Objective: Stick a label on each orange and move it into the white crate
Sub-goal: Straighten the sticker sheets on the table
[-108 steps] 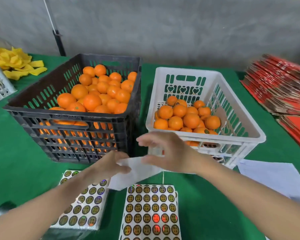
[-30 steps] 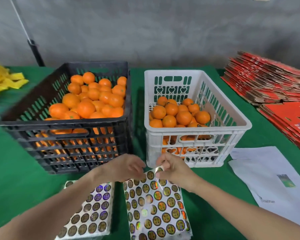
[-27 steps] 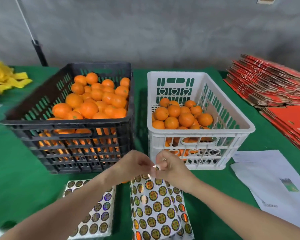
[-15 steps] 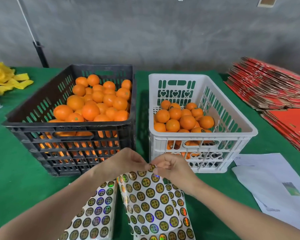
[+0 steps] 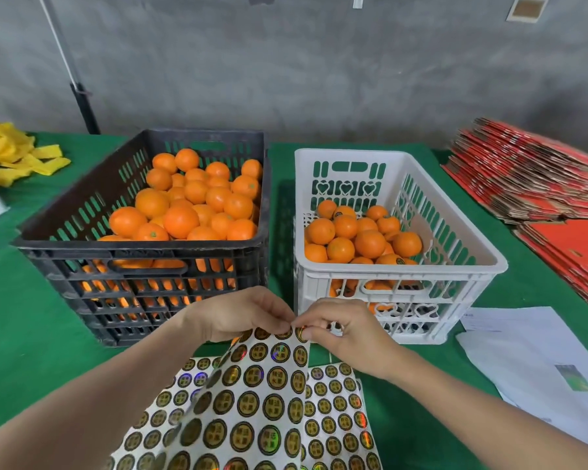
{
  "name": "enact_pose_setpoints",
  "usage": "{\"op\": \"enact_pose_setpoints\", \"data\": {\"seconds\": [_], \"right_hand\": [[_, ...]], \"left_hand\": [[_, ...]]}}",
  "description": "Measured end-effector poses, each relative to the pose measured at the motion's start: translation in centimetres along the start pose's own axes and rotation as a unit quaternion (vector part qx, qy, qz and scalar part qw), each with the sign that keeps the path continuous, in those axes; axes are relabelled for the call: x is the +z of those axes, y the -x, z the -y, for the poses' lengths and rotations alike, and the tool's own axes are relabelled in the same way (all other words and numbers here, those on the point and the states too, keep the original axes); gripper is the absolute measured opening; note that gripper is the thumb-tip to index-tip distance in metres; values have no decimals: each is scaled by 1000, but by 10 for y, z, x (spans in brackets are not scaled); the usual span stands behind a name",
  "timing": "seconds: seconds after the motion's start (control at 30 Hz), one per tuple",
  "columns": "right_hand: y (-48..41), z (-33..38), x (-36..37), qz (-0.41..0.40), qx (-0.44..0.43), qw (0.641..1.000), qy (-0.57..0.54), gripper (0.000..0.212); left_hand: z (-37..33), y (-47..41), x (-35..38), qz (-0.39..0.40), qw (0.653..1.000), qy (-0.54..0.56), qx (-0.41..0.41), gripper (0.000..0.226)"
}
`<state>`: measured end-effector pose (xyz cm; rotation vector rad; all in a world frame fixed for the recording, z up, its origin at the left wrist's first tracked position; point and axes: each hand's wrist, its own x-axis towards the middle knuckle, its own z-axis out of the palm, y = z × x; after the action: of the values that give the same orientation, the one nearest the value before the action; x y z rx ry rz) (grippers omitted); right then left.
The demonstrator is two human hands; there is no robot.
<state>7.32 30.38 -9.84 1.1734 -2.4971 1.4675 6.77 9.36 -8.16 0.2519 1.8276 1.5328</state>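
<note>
- Label [image 5: 301,332] at the far right corner of a lifted sticker sheet [image 5: 262,395], low centre of view, just in front of both crates.
- Right hand [image 5: 343,330] curled, thumb and forefinger pinching at that corner label; cannot tell whether peeled free or merely nipped.
- Left hand [image 5: 238,313] just beside it, fingers pinching the sheet's far edge and holding it up off the table; fingertips of the two hands almost touching.
- Sheet's long axis running from the hands back toward the body, near end cut off by the lower frame edge.
- Oranges [image 5: 180,220], presumably unlabelled, heaped in black crate [image 5: 143,247], ahead and to the left; left hand the nearer one for a pick.
- White crate [image 5: 401,266] straight ahead of right hand, partly filled, dark round stickers visible on a few fruit; judged a short forward drop once labelled.
- Hidden: label's underside, most fingertips, lower fruit behind crate walls.
- Further out: spare sheets [image 5: 333,401] flat on green cloth [image 5: 31,317], white paper [image 5: 523,351] right, red flat cartons [image 5: 530,184] far right, yellow pile [image 5: 11,154] far left.
</note>
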Motion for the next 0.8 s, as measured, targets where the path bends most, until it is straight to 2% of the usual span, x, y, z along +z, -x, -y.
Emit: {"op": "enact_pose_setpoints", "data": {"seconds": [0.2,0.37,0.5,0.6,0.7,0.8], "right_hand": [[4,2,-2,5,-2,1000,-15,11],[9,5,-4,13,14,999,-32,5],[12,7,-8,-21,41,996,-75,20],[7,11,-17,-65,75,989,-110,27],[-3,14,-21,-50,91,992,-77,25],[-18,23,-23,-36,76,995,-60,28]], "left_hand": [[-1,-1,0,51,999,-4,-4,23],[2,-6,1,42,999,8,-2,20],[13,-12,-1,12,999,32,-5,19],[28,-17,7,-21,995,-102,9,21],[45,-29,25,-40,957,-289,-9,29],[64,-46,43,-89,917,-387,-34,23]]}}
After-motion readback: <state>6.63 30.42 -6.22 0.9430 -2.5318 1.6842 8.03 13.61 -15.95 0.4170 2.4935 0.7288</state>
